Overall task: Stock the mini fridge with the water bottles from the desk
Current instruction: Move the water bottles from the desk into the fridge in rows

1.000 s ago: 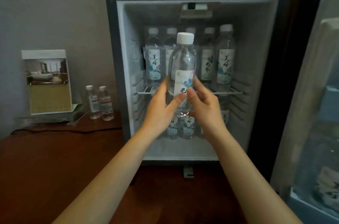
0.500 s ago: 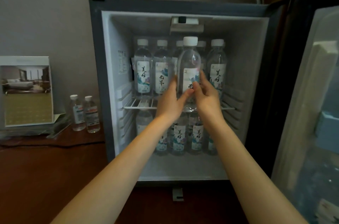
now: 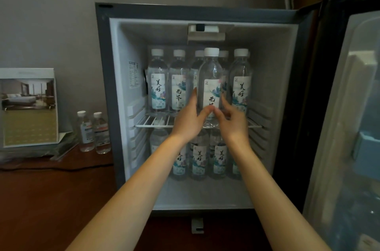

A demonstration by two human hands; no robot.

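Observation:
Both my hands hold one clear water bottle [image 3: 210, 78] with a white cap upright at the front of the mini fridge's [image 3: 107, 90] wire shelf [image 3: 152, 124]. My left hand [image 3: 190, 116] grips its lower left side, my right hand [image 3: 231, 119] its lower right, thumbs meeting on the label. The bottle's base sits at shelf level; contact with the shelf is hidden by my fingers. Behind it stands a row of several labelled bottles [image 3: 157, 84]. More bottles [image 3: 198, 160] stand on the fridge floor below.
The fridge door [image 3: 353, 127] hangs open on the right. On the brown desk [image 3: 51, 193] to the left stand two small bottles [image 3: 93, 132] and a standing photo card [image 3: 28, 107]. A black cable [image 3: 57, 167] runs across the desk.
My hands have carried the bottle forward from in front of the fridge into it, down to the shelf's front edge. The view has moved closer and tilted up a little.

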